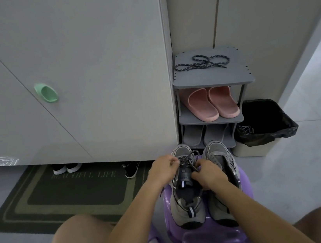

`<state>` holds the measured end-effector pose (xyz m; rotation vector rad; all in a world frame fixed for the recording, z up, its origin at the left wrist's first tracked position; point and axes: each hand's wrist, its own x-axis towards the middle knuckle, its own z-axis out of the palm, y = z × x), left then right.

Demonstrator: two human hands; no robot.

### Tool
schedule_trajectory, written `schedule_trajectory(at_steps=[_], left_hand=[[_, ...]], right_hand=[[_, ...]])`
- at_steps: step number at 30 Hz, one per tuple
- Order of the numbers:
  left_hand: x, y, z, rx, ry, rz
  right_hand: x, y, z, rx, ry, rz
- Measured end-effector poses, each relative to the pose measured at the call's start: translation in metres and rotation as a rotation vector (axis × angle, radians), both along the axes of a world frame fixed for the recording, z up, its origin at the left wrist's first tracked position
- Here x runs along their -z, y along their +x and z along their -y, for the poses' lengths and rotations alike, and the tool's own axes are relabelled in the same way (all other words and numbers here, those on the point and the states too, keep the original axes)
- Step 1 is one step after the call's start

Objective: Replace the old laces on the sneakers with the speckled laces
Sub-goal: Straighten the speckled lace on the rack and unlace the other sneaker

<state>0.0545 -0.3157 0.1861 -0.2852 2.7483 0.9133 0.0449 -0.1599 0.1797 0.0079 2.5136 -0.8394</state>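
Quick tally: two grey sneakers point(184, 206), two pink slippers point(204, 105), two grey slippers point(193, 137), three more shoes point(60, 169) under the cabinet point(87, 69) at 10 o'clock, two speckled laces point(203, 63), one shoe rack point(211, 82), one bin point(257, 150), one doormat point(63, 195), one purple stool point(209, 237).

There's one line of pale lettering point(83, 176) across the dark centre panel of the green doormat point(63, 197), and it reads "BEAUTIFUL LIFE", the first word blurry. Just beyond the doormat's far left corner, a pale logo point(5, 162) on the cabinet door is too faint to read.
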Motion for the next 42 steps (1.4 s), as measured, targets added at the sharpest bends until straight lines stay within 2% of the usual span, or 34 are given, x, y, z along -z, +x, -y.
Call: schedule_trajectory(at_steps=[4, 6, 8, 12, 17, 21, 28, 39, 42], left_hand=[[0.003, -0.009, -0.029, 0.116, -0.185, 0.028], [0.004, -0.011, -0.037, 0.081, -0.262, 0.021], [0.001, -0.012, -0.036, 0.016, -0.212, 0.005], [-0.01, -0.015, -0.015, -0.091, 0.007, 0.033], [-0.017, -0.002, 0.027, -0.266, 0.056, 0.021], [-0.009, 0.012, 0.039, -0.262, 0.135, 0.117], [0.006, 0.018, 0.016, -0.158, 0.088, 0.266], [0.014, -0.003, 0.009, -0.059, -0.012, 0.143], [0.013, -0.006, 0.014, -0.077, 0.03, 0.125]], right_hand=[[0.0, 0.0, -0.002, 0.011, -0.016, 0.006], [0.0, 0.001, -0.002, 0.031, -0.022, 0.014], [-0.001, 0.001, -0.002, 0.04, -0.009, 0.021], [-0.003, 0.002, -0.001, 0.04, 0.011, 0.024], [-0.004, 0.003, -0.002, 0.014, 0.006, 0.013], [-0.003, 0.003, 0.0, -0.031, 0.021, -0.036], [-0.004, 0.004, -0.001, -0.039, 0.018, -0.054], [-0.007, 0.0, 0.0, -0.054, -0.028, 0.006], [-0.011, -0.003, 0.001, -0.082, -0.012, 0.013]])
